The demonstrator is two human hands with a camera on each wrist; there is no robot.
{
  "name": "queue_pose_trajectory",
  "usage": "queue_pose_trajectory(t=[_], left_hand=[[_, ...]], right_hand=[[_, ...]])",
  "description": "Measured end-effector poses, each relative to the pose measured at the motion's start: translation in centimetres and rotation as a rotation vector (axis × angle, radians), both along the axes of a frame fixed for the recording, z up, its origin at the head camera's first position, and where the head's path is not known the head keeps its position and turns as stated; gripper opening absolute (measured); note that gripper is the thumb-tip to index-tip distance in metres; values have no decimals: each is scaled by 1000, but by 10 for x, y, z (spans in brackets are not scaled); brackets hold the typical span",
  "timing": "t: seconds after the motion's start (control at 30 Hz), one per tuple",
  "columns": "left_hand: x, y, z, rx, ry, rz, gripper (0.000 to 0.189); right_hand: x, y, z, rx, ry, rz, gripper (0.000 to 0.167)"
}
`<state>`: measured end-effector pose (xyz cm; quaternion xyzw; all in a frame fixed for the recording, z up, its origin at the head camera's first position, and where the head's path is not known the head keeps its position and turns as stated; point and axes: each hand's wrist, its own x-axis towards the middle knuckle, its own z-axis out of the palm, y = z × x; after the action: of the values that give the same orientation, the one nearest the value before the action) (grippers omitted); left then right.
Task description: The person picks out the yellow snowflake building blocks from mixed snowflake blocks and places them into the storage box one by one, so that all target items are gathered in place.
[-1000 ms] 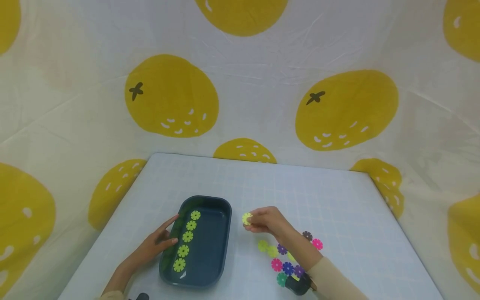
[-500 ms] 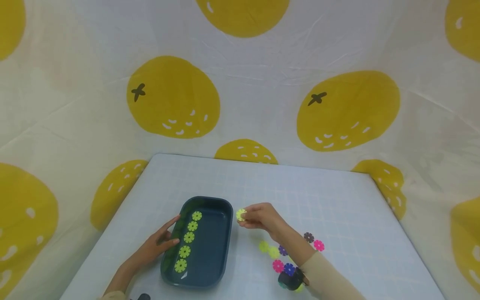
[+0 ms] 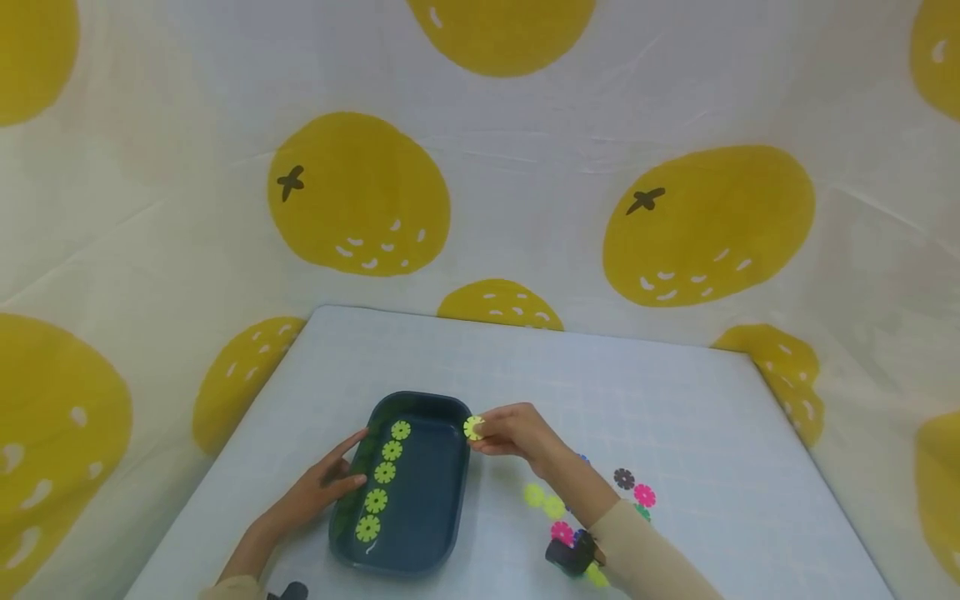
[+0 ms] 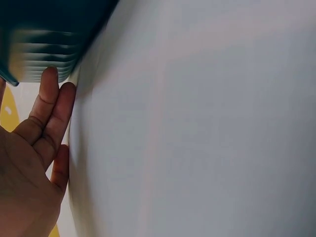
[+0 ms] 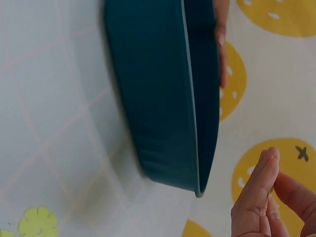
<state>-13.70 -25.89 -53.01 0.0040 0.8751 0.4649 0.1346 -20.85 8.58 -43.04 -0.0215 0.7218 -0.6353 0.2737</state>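
Observation:
In the head view a dark blue tray (image 3: pixel 423 500) holds a row of several yellow-green notched discs (image 3: pixel 385 472) along its left side. My left hand (image 3: pixel 311 497) rests at the tray's left edge, thumb and forefinger at the rim. In the left wrist view its other fingers (image 4: pixel 61 111) lie fairly straight against the outer wall. My right hand (image 3: pixel 521 435) pinches another yellow-green notched disc (image 3: pixel 472 428) between thumb and fingers, and this disc overlaps the tray's right rim. From the right wrist camera, the fingers mostly hide the disc.
Loose notched discs lie on the table right of the tray: yellow-green (image 3: pixel 553 507), pink (image 3: pixel 644 496), dark (image 3: pixel 624 478) and others, some hidden by my right forearm. A cloth printed with yellow fruit (image 3: pixel 360 196) hangs behind the pale table (image 3: pixel 637 392).
My right hand has moved left with the yellow-green disc, from beside the tray to its right rim. The left hand has stayed at the left edge. The head view has shifted slightly.

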Motion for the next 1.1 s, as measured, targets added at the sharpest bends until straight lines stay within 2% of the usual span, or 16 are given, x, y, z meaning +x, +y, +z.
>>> queue_pose_trajectory(t=[0.3,0.57,1.1], left_hand=[[0,-1,-2,11,-2,5,72],[0,0,-4,6,2,13,72],[3,-1,-4,34,34,-17,72]], right_hand=[[-2,-12,4,-11,-18,-7,28],[-6,-27,4,27,-16,-7,27],[-14,-57,5,34,-35,-41,24]])
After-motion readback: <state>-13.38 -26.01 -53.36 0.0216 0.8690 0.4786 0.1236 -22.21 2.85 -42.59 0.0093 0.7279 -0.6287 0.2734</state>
